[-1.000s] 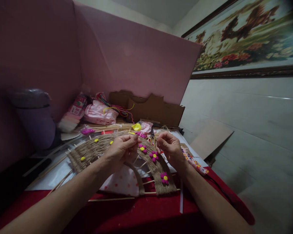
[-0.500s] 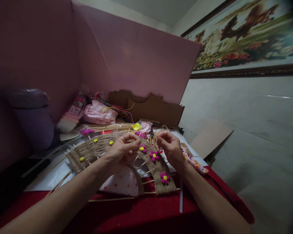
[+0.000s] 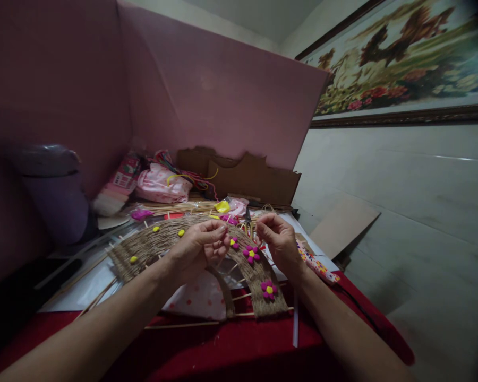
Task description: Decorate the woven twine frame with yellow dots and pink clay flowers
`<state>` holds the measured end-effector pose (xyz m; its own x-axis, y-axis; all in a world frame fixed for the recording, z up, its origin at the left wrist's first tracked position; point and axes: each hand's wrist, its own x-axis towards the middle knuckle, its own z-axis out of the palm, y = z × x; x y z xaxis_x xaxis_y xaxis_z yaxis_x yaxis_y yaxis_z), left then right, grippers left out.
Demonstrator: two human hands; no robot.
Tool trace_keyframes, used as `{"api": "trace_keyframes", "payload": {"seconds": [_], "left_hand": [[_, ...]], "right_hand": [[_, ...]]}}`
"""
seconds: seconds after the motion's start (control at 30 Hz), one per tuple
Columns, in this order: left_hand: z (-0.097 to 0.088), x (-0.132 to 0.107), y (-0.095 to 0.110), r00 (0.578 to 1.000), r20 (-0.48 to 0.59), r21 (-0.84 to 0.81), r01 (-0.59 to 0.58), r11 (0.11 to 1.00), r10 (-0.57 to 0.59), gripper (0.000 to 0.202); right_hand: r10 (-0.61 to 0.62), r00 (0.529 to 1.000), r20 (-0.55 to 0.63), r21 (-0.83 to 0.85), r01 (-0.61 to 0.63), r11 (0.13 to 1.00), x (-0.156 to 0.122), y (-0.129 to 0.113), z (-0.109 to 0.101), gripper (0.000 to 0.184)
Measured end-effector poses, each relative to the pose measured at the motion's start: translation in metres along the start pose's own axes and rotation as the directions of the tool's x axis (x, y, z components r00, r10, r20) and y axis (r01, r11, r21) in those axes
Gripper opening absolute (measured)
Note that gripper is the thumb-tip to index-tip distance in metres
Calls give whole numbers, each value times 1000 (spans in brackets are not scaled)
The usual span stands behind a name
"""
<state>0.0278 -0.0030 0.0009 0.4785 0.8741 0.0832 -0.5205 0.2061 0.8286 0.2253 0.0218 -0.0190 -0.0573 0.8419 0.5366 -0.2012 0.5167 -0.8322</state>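
A fan-shaped arch of brown twine (image 3: pixel 258 278), woven over thin wooden sticks, lies on the table. Magenta clay flowers with yellow centres, such as the lowest flower (image 3: pixel 269 290), sit on its right side; plain yellow dots (image 3: pixel 156 229) sit on its left. Above the arch's middle, my left hand (image 3: pixel 203 241) is curled with thumb against forefinger, partly covering the uppermost flower (image 3: pixel 233 242). My right hand (image 3: pixel 278 239) pinches thumb and fingertip together beyond the arch's right edge. Whatever either pinch holds is too small to make out. Scissors (image 3: pixel 248 220) lie behind, between the hands.
A purple lidded container (image 3: pixel 58 196) stands at the left. Behind are pink dotted fabric (image 3: pixel 165 183), bundled sticks, a yellow clay packet (image 3: pixel 222 207) and torn cardboard (image 3: pixel 250 180). Red cloth (image 3: pixel 239 345) covers the table front; a clear strip (image 3: pixel 295 323) lies on it.
My left hand's fingers have shifted and uncurled slightly, its thumb tip a little lower. My right hand stays almost in place. The arch has not moved.
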Motion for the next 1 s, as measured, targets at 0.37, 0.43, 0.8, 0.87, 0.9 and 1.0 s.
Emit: {"api": "trace_keyframes", "payload": {"seconds": [0.37, 0.43, 0.8, 0.87, 0.9, 1.0], "left_hand": [[2, 1, 0, 1000, -14, 59, -27, 998, 28, 16], [2, 1, 0, 999, -41, 59, -14, 998, 16, 15], [1, 5, -1, 971, -180, 229, -116, 966, 159, 33], [0, 6, -1, 963, -173, 302, -146, 942, 205, 34], [-1, 6, -1, 959, -165, 337, -164, 927, 229, 32], [0, 7, -1, 945, -161, 413, -197, 889, 284, 29]], "right_hand": [[-7, 1000, -18, -24, 6, 1000, -1, -1, 1, 16], [3, 1000, -2, -3, -3, 1000, -2, -2, 1, 15], [40, 999, -10, -6, -40, 999, -1, 1, 0, 27], [35, 999, -7, -6, -35, 999, -1, 1, -1, 25], [23, 1000, -12, -13, -23, 1000, -1, 1, -1, 21], [-13, 999, -44, -50, 11, 999, 0, 0, 0, 16]]}}
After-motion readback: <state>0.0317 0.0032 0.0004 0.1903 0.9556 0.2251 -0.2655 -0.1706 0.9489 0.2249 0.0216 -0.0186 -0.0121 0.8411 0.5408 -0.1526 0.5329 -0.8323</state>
